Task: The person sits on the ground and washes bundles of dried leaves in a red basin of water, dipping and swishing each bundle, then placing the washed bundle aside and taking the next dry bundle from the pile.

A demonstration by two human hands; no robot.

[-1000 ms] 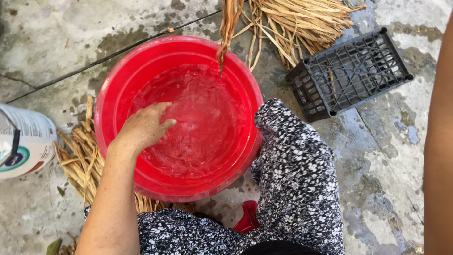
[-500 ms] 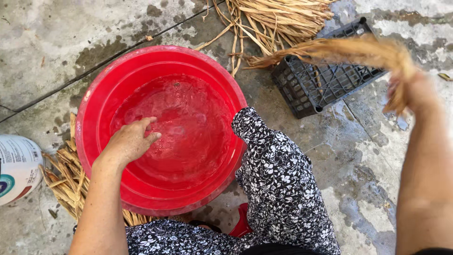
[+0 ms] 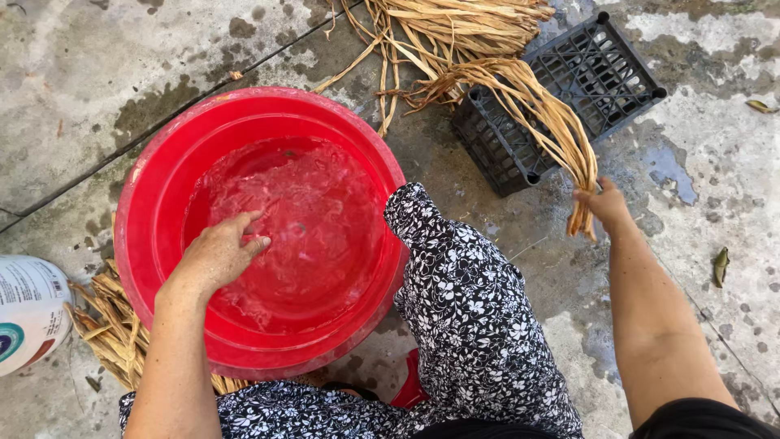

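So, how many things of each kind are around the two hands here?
Round red plastic basin holding water: 1
Black plastic lattice crate: 1
White plastic container at the left edge: 1
Lots of dried tan straw-like fibre, namely the bundle in the right hand, the pile at the top and the pile under the basin: 3
Total: 6

Left hand (image 3: 218, 254) dips into the water of a round red plastic basin (image 3: 154, 187) on wet concrete floor (image 3: 89, 73). Right hand (image 3: 605, 203) grips a bundle of dried tan straw strands (image 3: 536, 102) over a black plastic lattice crate (image 3: 605, 77). Flowered black-and-white trouser knee (image 3: 463, 276) sits between.
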